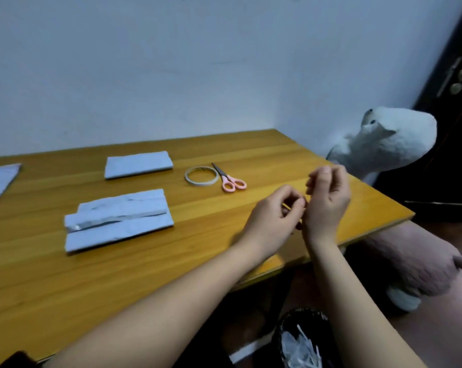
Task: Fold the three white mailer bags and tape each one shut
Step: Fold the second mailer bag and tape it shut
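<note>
Together above the table's [171, 261] right edge, left hand [273, 217] and right hand [328, 197], fingers curled, contents indiscernible; folded mailer bag [118, 221], tape roll [201, 176], scissors [228, 179] untouched.

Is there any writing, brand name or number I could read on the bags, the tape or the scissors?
None can be read.
Folded mailer bags: plain white, no print showing.
Tape roll: no label visible.
Pink-handled scissors: any marking is too small to tell.
</note>
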`<move>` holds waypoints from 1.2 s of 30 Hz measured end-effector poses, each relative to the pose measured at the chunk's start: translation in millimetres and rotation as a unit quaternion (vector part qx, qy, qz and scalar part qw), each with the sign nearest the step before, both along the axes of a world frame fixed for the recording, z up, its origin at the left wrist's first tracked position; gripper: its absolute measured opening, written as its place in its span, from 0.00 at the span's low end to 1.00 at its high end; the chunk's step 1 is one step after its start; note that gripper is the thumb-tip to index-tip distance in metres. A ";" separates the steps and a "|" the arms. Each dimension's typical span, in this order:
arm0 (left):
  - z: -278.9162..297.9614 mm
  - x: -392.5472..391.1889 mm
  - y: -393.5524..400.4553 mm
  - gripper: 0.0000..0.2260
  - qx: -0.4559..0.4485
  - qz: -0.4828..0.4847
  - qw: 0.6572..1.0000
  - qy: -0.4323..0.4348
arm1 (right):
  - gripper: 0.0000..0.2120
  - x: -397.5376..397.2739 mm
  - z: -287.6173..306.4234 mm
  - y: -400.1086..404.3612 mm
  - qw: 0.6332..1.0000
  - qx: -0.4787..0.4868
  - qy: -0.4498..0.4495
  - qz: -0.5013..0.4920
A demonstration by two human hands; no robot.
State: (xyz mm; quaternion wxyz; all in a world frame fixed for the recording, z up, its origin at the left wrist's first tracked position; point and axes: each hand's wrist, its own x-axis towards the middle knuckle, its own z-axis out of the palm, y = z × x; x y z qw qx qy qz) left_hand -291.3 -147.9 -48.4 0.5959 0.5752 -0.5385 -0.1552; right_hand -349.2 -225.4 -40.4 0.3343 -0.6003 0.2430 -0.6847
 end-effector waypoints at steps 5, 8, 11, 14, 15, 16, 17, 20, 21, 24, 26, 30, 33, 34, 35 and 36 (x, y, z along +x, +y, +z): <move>14.9 75.5 38.5 0.09 0.014 0.093 0.995 0.037 | 0.10 82.1 17.1 24.9 0.983 0.020 0.121 0.137; 19.2 117.4 66.3 0.08 0.030 0.162 0.985 0.050 | 0.09 126.9 23.3 40.4 0.956 0.024 0.205 0.209; 20.4 155.6 97.4 0.07 0.035 0.227 0.972 0.049 | 0.08 166.5 26.9 57.8 0.917 0.000 0.298 0.267; 18.7 188.5 125.9 0.05 0.072 0.269 0.960 0.037 | 0.06 193.7 25.5 73.5 0.874 -0.038 0.371 0.310; 17.8 198.4 134.1 0.04 0.089 0.279 0.956 0.021 | 0.05 200.6 24.4 77.9 0.862 -0.050 0.389 0.321; 16.0 208.6 142.6 0.05 0.106 0.290 0.951 -0.002 | 0.05 207.6 22.4 82.5 0.849 -0.062 0.408 0.331; 14.4 217.4 151.2 0.06 0.123 0.298 0.946 -0.031 | 0.05 213.2 20.2 87.0 0.835 -0.073 0.426 0.340; 11.9 239.1 175.2 0.09 0.175 0.300 0.929 -0.131 | 0.03 224.0 14.3 99.3 0.791 -0.126 0.472 0.369; 11.2 244.9 182.6 0.08 0.193 0.289 0.925 -0.157 | 0.03 226.9 11.3 102.1 0.777 -0.145 0.482 0.378; 6.9 256.2 204.7 0.06 0.264 0.230 0.918 -0.188 | 0.08 226.4 3.5 107.0 0.726 -0.181 0.540 0.385; 4.3 261.8 218.8 0.10 0.304 0.186 0.913 -0.199 | 0.15 221.9 -1.9 109.3 0.691 -0.201 0.582 0.379; 0.2 267.0 238.3 0.24 0.345 0.148 0.904 -0.205 | 0.23 214.8 -9.5 112.0 0.684 -0.266 0.582 0.352; -2.2 266.4 243.3 0.25 0.346 0.143 0.903 -0.209 | 0.22 215.7 -11.2 110.7 0.692 -0.312 0.566 0.322; -2.8 266.2 243.7 0.25 0.346 0.144 0.904 -0.208 | 0.21 216.2 -11.3 110.4 0.695 -0.328 0.560 0.310; -2.9 266.3 244.1 0.25 0.345 0.146 0.904 -0.206 | 0.19 216.6 -11.5 110.4 0.698 -0.343 0.552 0.299; -2.6 266.3 244.2 0.25 0.341 0.149 0.905 -0.204 | 0.18 217.0 -11.5 110.1 0.702 -0.355 0.544 0.293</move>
